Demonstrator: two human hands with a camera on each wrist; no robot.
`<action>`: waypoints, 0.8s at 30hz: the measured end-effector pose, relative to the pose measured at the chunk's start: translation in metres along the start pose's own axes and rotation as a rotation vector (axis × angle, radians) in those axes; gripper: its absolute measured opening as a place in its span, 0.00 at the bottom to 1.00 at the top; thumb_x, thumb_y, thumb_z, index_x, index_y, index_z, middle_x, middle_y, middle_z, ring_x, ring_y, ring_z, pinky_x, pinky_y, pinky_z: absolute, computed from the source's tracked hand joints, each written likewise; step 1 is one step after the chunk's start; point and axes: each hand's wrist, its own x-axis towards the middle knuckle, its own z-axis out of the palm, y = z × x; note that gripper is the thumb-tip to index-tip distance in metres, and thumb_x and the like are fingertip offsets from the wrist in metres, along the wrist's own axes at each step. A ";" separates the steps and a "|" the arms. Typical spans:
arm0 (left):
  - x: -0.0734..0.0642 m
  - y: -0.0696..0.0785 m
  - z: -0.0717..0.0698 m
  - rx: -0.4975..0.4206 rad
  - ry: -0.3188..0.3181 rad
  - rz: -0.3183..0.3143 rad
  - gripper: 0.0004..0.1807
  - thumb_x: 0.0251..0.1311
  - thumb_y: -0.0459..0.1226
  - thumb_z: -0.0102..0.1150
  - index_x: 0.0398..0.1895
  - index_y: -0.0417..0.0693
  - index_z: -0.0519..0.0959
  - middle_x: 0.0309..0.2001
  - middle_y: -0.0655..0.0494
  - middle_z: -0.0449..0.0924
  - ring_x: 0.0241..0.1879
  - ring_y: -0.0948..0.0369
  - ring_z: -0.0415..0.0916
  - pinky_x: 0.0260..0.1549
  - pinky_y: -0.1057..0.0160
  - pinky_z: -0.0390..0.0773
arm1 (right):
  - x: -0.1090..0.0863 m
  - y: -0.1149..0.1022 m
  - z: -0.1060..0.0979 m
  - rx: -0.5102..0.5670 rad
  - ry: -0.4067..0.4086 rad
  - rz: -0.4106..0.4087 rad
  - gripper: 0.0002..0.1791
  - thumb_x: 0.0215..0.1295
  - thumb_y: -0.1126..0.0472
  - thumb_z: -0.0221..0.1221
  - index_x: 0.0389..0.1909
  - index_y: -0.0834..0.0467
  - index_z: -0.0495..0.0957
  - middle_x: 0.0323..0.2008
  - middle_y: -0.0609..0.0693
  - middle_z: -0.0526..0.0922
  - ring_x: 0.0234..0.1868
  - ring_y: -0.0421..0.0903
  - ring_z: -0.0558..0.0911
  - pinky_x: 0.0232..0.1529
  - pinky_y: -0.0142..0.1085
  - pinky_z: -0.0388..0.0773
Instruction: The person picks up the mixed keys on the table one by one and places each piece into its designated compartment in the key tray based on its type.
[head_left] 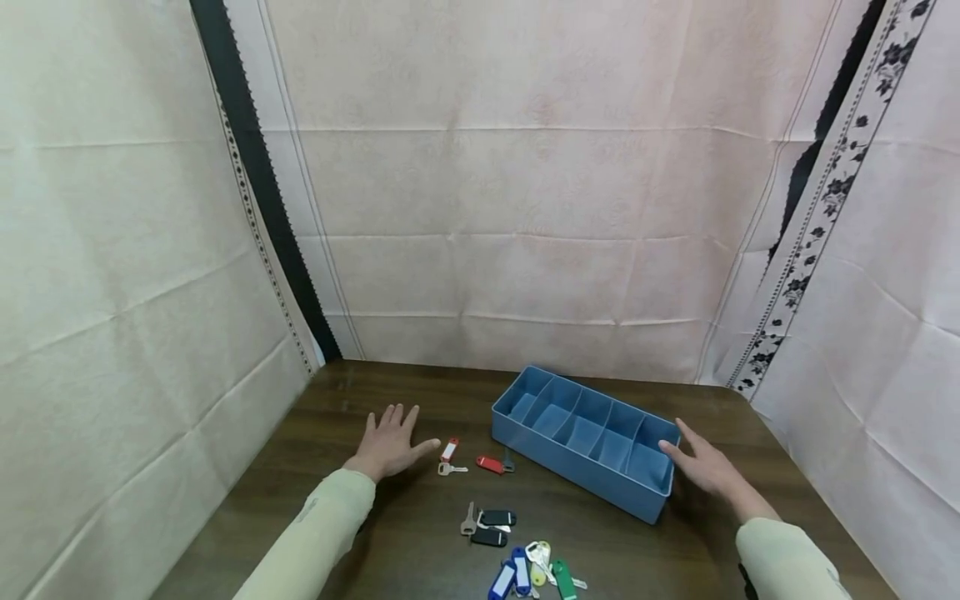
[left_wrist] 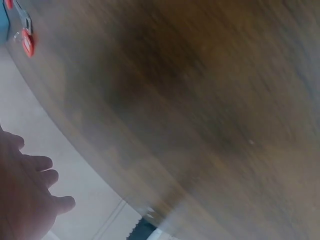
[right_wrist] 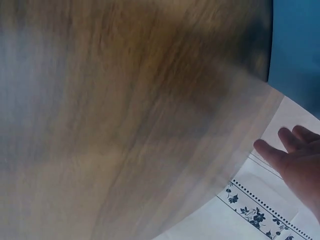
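Observation:
My left hand [head_left: 390, 446] is over the table with its fingers straight and spread, holding nothing. Just right of its thumb lies a key with a red tag [head_left: 450, 450], and beyond that a second red key tag [head_left: 491, 464] with a dark key. A blue divided box [head_left: 577, 462] stands at an angle on the table, its compartments showing bare. At the box's right end is my right hand [head_left: 705, 471], fingers extended, with the thumb close to the rim. In the right wrist view its fingers [right_wrist: 272, 152] are straight near the box wall [right_wrist: 295, 50].
Nearer to me are keys with black tags [head_left: 489, 537]. At the front lies a cluster with blue tags [head_left: 501, 581], a green tag [head_left: 564, 581] and a yellow one. Pale cloth [head_left: 525, 192] hangs behind the brown wooden table [head_left: 420, 542] and on both sides.

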 end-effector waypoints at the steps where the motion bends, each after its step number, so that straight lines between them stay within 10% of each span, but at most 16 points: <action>1: -0.001 0.002 -0.001 -0.005 -0.001 0.006 0.54 0.61 0.73 0.39 0.77 0.42 0.56 0.74 0.33 0.52 0.74 0.39 0.45 0.66 0.32 0.41 | 0.000 -0.001 0.001 0.004 -0.002 0.007 0.49 0.74 0.33 0.40 0.77 0.67 0.37 0.71 0.79 0.44 0.68 0.80 0.48 0.60 0.73 0.50; 20: -0.003 0.022 -0.006 -0.047 -0.052 0.064 0.49 0.62 0.69 0.49 0.76 0.46 0.60 0.74 0.37 0.56 0.74 0.41 0.49 0.67 0.35 0.48 | 0.003 0.008 0.013 0.238 -0.009 0.035 0.49 0.76 0.35 0.40 0.77 0.59 0.25 0.73 0.77 0.37 0.71 0.76 0.44 0.64 0.71 0.43; 24: -0.005 0.024 -0.007 -0.061 -0.064 0.079 0.48 0.61 0.67 0.52 0.76 0.47 0.60 0.74 0.39 0.56 0.74 0.42 0.50 0.67 0.35 0.49 | 0.005 0.008 0.017 0.353 -0.027 0.050 0.48 0.76 0.37 0.42 0.77 0.55 0.22 0.73 0.76 0.35 0.71 0.75 0.45 0.64 0.66 0.54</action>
